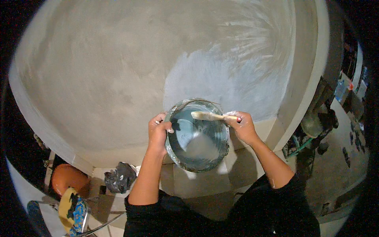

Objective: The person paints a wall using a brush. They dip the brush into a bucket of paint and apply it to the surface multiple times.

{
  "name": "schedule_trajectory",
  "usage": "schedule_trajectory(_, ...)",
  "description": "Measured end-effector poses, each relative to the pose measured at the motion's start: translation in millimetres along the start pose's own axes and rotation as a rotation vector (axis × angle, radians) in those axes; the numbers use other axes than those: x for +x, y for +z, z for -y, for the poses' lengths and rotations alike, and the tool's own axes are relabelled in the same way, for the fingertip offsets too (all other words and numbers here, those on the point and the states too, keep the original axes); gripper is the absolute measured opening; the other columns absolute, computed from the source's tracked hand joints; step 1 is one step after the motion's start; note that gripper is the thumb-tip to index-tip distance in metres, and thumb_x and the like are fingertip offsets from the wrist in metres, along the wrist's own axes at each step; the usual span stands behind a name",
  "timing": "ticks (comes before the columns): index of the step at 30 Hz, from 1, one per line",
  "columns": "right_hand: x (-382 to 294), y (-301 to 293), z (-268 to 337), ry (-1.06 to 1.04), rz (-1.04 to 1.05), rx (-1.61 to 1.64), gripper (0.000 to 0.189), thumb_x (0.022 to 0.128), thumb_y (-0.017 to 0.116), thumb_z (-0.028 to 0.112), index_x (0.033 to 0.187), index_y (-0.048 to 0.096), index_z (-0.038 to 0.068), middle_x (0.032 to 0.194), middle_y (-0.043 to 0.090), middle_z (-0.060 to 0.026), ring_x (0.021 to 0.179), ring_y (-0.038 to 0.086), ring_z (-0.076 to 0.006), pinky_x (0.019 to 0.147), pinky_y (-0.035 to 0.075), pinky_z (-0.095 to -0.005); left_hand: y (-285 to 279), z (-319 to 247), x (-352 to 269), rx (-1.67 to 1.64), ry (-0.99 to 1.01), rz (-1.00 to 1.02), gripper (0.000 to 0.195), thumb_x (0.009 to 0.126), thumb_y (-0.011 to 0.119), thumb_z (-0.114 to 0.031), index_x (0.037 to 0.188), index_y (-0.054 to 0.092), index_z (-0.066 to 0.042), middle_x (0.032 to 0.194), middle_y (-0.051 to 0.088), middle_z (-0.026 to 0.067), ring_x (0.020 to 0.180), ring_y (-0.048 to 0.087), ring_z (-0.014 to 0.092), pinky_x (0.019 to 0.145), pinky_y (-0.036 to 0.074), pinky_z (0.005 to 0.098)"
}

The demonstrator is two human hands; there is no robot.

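Before me my left hand (159, 131) grips the left rim of a round, paint-smeared bucket (169, 148) with thin whitish liquid inside. My right hand (241, 126) holds a paintbrush (204, 115) by its wooden, red-tipped handle at the bucket's right side. The brush lies level over the bucket's mouth, its pale, coated bristles pointing left; whether they touch the liquid I cannot tell. White smears mark both hands. Behind the bucket stands a grey plastered wall (103, 74), with a lighter whitish coated patch (204, 77) at its lower right and streaky strokes above that.
At lower left are an orange rounded object (69, 179), a crumpled black plastic bag (120, 177) and a yellow and blue item (74, 210). A protruding wall edge (305, 89) bounds the right side. Beyond it stand dim objects, one with a green bar (300, 148). Floor tiles (201, 185) lie below.
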State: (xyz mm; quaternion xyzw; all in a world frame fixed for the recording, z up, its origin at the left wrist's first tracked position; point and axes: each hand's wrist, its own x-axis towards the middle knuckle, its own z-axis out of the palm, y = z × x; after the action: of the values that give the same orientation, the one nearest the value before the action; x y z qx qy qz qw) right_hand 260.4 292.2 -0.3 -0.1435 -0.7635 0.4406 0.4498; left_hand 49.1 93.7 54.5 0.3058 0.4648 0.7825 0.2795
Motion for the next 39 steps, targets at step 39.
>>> schedule_trajectory(39,3,-55,25,0.135,-0.417,0.618,0.022,0.089,0.063,0.011,0.108,0.064,0.002,0.089,0.063,-0.0001,0.074,0.055,-0.0102,0.063,0.043,-0.0231,-11,16,-4,-0.06,0.005,-0.142,0.014,0.062,0.054,0.008,0.063,0.05,-0.005,0.063,0.049,0.0021,0.055,0.046,0.013,0.051,0.037,0.0271)
